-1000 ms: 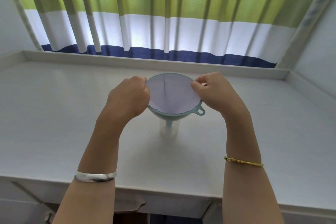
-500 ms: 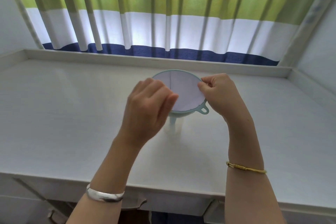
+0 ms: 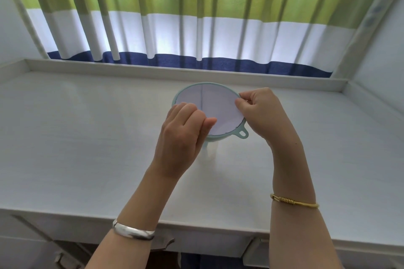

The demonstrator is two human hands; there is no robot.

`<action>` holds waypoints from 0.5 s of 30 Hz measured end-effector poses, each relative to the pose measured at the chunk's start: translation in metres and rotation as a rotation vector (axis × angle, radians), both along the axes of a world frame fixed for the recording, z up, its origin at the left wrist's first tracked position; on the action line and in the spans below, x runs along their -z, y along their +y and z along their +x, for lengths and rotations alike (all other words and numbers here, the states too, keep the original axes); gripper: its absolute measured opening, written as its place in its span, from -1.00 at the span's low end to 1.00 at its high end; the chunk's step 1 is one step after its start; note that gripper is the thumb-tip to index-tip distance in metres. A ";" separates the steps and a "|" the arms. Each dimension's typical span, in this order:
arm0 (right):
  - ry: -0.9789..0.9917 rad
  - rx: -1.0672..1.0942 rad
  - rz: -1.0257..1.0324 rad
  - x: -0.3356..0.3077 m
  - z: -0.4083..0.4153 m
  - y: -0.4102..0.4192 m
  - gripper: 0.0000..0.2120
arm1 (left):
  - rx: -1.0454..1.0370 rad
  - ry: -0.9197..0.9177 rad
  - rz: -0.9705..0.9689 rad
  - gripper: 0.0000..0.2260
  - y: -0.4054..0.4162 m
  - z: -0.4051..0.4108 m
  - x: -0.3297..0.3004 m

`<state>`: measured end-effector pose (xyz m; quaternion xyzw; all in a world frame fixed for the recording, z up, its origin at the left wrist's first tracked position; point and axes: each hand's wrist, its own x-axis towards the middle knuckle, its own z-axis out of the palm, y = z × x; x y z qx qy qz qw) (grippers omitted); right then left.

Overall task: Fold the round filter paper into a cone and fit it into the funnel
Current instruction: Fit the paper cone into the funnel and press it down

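Pinching white round filter paper [image 3: 215, 109] rim with my right hand [image 3: 260, 113] to steady it inside pale-green plastic funnel [image 3: 227, 135]; left hand [image 3: 182, 135] loosely curled, gripping nothing.

Hidden and cut off

The left hand [image 3: 183, 137] covers the funnel [image 3: 241, 133] rim at seven o'clock; its spout, perhaps inside a clear cup [image 3: 211, 150], blurs. Both forearms leave at six o'clock.

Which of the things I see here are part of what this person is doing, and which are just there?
Part of the job:
filter paper
funnel
clear cup under the funnel
left hand
right hand

Just there:
striped curtain
white table
silver bangle
gold bangle
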<state>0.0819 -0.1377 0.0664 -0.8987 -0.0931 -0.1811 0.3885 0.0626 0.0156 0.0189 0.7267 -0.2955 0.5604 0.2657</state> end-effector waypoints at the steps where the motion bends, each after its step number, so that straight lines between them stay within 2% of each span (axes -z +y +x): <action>1: 0.003 0.000 0.001 0.001 0.000 -0.001 -0.73 | -0.001 -0.001 0.003 -0.62 0.000 0.000 0.000; 5: 0.041 -0.008 0.076 0.003 -0.002 -0.002 -0.69 | -0.018 -0.004 0.023 -0.55 0.000 -0.001 0.000; 8: 0.095 0.014 0.109 0.005 -0.008 -0.006 -0.52 | -0.058 0.002 0.017 -0.54 0.000 -0.003 0.000; 11: 0.138 -0.008 0.109 0.009 -0.018 -0.007 -0.45 | -0.102 -0.034 0.035 -0.56 -0.002 -0.003 -0.002; 13: 0.149 -0.030 0.147 0.009 -0.023 -0.005 -0.49 | -0.111 -0.044 0.053 -0.57 -0.004 -0.002 -0.003; 15: 0.125 -0.062 0.159 0.008 -0.026 -0.002 -0.65 | -0.108 -0.037 0.053 -0.56 -0.006 -0.002 -0.004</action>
